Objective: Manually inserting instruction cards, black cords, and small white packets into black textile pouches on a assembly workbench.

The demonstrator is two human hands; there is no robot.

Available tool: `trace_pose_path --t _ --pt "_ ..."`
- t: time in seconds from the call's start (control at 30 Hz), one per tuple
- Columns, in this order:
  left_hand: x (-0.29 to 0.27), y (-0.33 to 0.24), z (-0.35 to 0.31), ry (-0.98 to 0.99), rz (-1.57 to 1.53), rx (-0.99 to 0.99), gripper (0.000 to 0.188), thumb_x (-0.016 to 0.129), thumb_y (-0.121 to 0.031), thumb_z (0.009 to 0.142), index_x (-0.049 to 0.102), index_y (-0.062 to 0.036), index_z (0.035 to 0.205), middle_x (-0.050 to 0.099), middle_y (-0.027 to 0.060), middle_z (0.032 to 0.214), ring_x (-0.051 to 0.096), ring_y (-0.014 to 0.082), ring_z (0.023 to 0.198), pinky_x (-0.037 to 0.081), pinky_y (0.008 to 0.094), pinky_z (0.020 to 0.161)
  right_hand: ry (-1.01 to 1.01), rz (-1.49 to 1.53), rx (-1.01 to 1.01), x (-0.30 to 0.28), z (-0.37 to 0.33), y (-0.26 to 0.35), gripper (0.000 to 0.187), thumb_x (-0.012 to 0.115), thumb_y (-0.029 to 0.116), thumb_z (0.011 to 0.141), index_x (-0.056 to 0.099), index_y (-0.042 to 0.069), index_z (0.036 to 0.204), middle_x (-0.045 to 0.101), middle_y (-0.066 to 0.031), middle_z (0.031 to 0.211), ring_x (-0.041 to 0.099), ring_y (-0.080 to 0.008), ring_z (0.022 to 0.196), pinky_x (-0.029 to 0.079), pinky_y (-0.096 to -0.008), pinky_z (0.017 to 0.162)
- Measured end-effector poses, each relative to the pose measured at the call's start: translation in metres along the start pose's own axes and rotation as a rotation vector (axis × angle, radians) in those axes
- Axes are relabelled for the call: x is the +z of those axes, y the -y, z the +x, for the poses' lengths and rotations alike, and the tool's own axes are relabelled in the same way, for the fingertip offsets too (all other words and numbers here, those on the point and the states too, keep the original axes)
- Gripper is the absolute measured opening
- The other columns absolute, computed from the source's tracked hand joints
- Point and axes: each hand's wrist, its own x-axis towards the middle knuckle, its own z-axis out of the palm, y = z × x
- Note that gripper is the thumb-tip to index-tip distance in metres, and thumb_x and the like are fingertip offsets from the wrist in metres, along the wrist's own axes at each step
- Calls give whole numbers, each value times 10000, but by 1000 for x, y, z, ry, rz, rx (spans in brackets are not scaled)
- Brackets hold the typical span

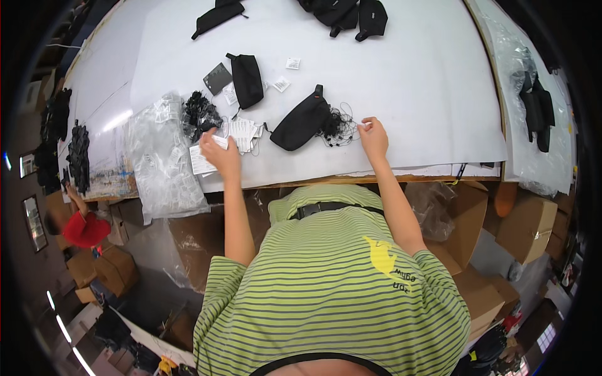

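My left hand (221,156) is over a spread of white printed cards (241,133), thumb and fingers apart, slightly blurred. Whether a card is between its fingers is hard to see. My right hand (374,141) has its fingers pinched together near a tangle of thin black cords (338,127); a small whitish bit shows at the fingertips, too small to name. Between my hands lies a black zip pouch (302,120) with a loop at its upper end. A second black pouch (248,81) lies farther off, beside a dark grey square card (217,78).
A clear plastic bag of small white packets (166,156) hangs over the table's near edge at left. A bundle of black cords (200,114) sits beside it. More black pouches (342,14) lie at the far side. Cardboard boxes (461,219) stand below; a red-clothed person (88,229) is at far left.
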Motion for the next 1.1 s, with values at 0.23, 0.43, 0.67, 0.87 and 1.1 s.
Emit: trace_pose_path --t 0.23,0.43,0.67,0.87,1.1 --pt "-5 31 -14 10 282 -219 571 635 -334 768 482 -58 1244 413 246 1307 423 368 1177 337 417 977 53 -177 -430 -32 22 -21 91 635 126 764 562 80 792 555 -55 781 577 -251 720 459 -352 599" --pt "-25 19 -12 75 217 -196 561 633 -426 771 535 -80 1202 484 191 1260 464 352 1138 366 403 955 82 -124 -309 -80 26 -58 88 638 121 762 567 81 794 545 -50 771 565 -238 705 451 -349 598" --pt "-36 27 -6 193 212 -133 430 586 -393 823 586 -115 1151 541 189 1186 504 341 1097 381 395 939 -11 -215 -272 -102 12 -59 158 640 119 762 542 101 884 520 -58 838 565 -241 727 457 -351 607" --pt "-43 37 15 105 102 -254 300 523 -313 877 634 -41 941 643 185 807 612 354 759 456 407 660 3 -279 -275 -78 19 -53 168 643 135 760 538 102 887 528 -69 863 580 -267 740 467 -373 609" --pt "-28 49 20 -102 321 277 267 637 -220 792 590 -66 1005 593 151 923 570 339 849 451 390 726 51 -326 -401 -85 37 -47 112 619 113 785 535 38 781 558 -82 787 592 -243 691 466 -343 598"
